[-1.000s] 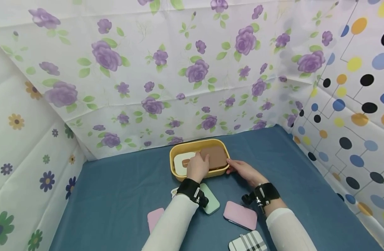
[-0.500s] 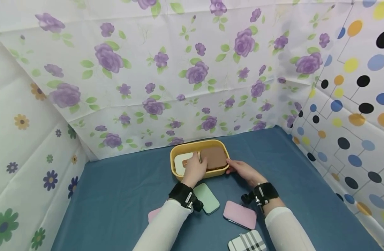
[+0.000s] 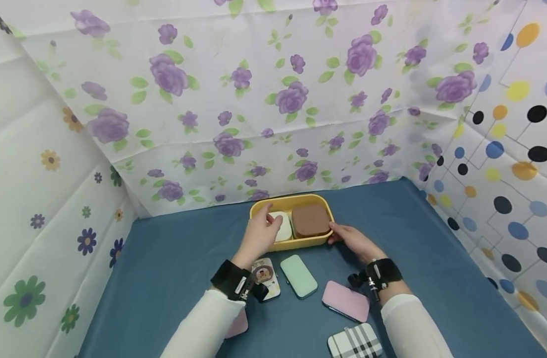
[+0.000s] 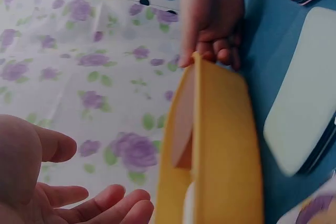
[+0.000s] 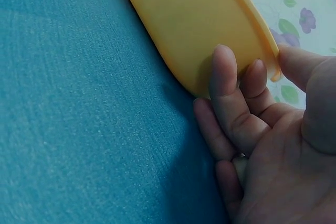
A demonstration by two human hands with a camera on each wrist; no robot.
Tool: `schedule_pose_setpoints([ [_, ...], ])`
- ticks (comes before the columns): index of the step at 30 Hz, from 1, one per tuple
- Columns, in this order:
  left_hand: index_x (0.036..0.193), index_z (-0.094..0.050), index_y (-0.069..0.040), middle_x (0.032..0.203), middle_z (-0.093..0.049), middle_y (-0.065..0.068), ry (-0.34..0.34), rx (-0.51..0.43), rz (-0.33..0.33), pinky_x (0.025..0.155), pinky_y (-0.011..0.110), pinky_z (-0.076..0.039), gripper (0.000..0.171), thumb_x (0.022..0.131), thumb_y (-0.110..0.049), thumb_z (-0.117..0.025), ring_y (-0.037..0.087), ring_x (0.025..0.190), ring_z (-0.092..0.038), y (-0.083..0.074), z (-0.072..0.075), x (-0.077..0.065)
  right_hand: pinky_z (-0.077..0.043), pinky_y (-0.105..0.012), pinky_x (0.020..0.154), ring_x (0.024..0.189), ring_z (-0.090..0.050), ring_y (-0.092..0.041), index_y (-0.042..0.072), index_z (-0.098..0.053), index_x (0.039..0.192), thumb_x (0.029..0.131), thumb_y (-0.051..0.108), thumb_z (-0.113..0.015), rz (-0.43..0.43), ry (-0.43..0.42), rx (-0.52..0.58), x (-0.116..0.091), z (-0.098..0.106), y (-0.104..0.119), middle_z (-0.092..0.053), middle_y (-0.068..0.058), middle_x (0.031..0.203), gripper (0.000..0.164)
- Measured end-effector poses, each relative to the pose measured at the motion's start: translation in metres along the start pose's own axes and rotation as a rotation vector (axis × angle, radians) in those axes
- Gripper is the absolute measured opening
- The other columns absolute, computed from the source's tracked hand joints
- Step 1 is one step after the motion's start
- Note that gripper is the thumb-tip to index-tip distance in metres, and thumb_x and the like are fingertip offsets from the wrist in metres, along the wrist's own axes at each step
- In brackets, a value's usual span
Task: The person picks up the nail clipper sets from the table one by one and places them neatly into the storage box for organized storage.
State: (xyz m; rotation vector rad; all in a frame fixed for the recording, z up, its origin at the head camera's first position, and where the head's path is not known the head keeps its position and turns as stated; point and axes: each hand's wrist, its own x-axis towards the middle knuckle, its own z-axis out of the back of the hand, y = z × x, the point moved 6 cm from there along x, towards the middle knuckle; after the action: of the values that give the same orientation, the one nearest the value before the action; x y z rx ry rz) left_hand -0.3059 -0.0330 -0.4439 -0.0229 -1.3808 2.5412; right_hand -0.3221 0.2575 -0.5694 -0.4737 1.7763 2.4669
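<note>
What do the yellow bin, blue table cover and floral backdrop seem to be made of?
Yellow bin: probably moulded plastic, satin finish; evenly coloured, smooth wall with a rounded rim.
Blue table cover: likely cloth, matte; fine grain in the right wrist view.
Floral backdrop: thin printed sheet; creases show, but fabric or plastic is unclear.

Legible text: none. White case (image 3: 270, 284) with round brown picture (image 3: 262, 272), lying just in front of the yellow bin (image 3: 300, 243): small marks above the picture, possibly lettering, too small to read.
</note>
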Motion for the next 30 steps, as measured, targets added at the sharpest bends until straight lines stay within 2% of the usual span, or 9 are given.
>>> schedule_pose_setpoints([
  [4, 0.164, -0.042, -0.004, 0.099, -0.063, 0.008, 0.0, 0.034, -0.025, 0.061, 0.034, -0.041, 0.058, 0.113, -0.029, -0.056, 0.018, 0.072, -0.059, 0.001, 0.021, -0.01, -0.021, -0.061, 0.122, 0.136, -0.048, -0.034, 0.003, -0.069, 0.116, 0.107, 0.067, -0.05, -0.006, -0.002, -0.006, 0.0, -0.001, -0.001, -0.074, -0.008, 0.103, 0.068],
  [9, 0.163, -0.043, -0.005, 0.106, -0.063, 0.008, -0.013, 0.108, -0.026, 0.069, 0.037, -0.046, 0.059, 0.111, -0.028, -0.059, 0.019, 0.077, -0.058, 0.011, 0.041, -0.027, -0.021, -0.062, 0.122, 0.137, -0.048, -0.034, 0.003, -0.068, 0.118, 0.107, 0.067, -0.05, -0.01, 0.006, -0.009, -0.001, -0.001, -0.001, -0.074, -0.008, 0.103, 0.068],
  [14, 0.163, -0.042, -0.005, 0.115, -0.064, 0.01, 0.041, 0.165, -0.002, 0.078, 0.041, -0.051, 0.06, 0.111, -0.028, -0.06, 0.019, 0.092, -0.063, 0.038, 0.054, -0.051, -0.021, -0.061, 0.121, 0.136, -0.048, -0.033, 0.003, -0.068, 0.115, 0.106, 0.069, -0.05, -0.01, -0.005, -0.009, -0.002, -0.001, 0.0, -0.074, -0.007, 0.102, 0.068],
  [18, 0.16, -0.047, -0.005, 0.123, -0.063, 0.015, 0.101, 0.245, -0.013, 0.084, 0.044, -0.054, 0.058, 0.109, -0.024, -0.065, 0.025, 0.103, -0.065, 0.061, 0.062, -0.072, -0.021, -0.06, 0.121, 0.136, -0.048, -0.033, 0.003, -0.068, 0.115, 0.106, 0.069, -0.05, -0.005, -0.003, -0.012, -0.002, 0.0, 0.002, -0.074, -0.008, 0.102, 0.069],
  [23, 0.147, -0.059, -0.003, 0.131, -0.063, 0.015, 0.17, 0.338, -0.077, 0.09, 0.048, -0.057, 0.048, 0.104, -0.019, -0.073, 0.031, 0.113, -0.067, 0.076, 0.072, -0.093, -0.02, -0.06, 0.121, 0.137, -0.047, -0.034, 0.003, -0.067, 0.116, 0.105, 0.071, -0.05, -0.006, -0.007, -0.009, -0.001, 0.003, 0.002, -0.074, -0.008, 0.102, 0.07],
  [26, 0.137, -0.065, -0.004, 0.13, -0.063, 0.012, 0.216, 0.384, -0.109, 0.092, 0.048, -0.058, 0.039, 0.102, -0.017, -0.076, 0.03, 0.114, -0.068, 0.082, 0.077, -0.103, -0.019, -0.061, 0.122, 0.138, -0.046, -0.034, 0.004, -0.067, 0.116, 0.105, 0.071, -0.049, -0.014, -0.01, -0.007, -0.002, 0.004, 0.002, -0.073, -0.008, 0.103, 0.071],
  [28, 0.128, -0.068, -0.007, 0.123, -0.064, 0.008, 0.241, 0.418, -0.112, 0.09, 0.046, -0.058, 0.032, 0.1, -0.019, -0.079, 0.027, 0.111, -0.068, 0.085, 0.079, -0.109, -0.019, -0.061, 0.122, 0.138, -0.046, -0.034, 0.004, -0.066, 0.117, 0.105, 0.072, -0.048, -0.018, -0.007, -0.011, -0.003, 0.004, 0.002, -0.073, -0.008, 0.104, 0.071],
  [30, 0.116, -0.069, -0.011, 0.111, -0.063, 0.004, 0.251, 0.478, -0.1, 0.082, 0.04, -0.057, 0.023, 0.099, -0.022, -0.081, 0.02, 0.097, -0.066, 0.087, 0.081, -0.114, -0.019, -0.061, 0.122, 0.138, -0.046, -0.034, 0.004, -0.066, 0.117, 0.104, 0.072, -0.048, -0.019, -0.006, -0.011, -0.003, 0.002, 0.002, -0.073, -0.008, 0.104, 0.071],
])
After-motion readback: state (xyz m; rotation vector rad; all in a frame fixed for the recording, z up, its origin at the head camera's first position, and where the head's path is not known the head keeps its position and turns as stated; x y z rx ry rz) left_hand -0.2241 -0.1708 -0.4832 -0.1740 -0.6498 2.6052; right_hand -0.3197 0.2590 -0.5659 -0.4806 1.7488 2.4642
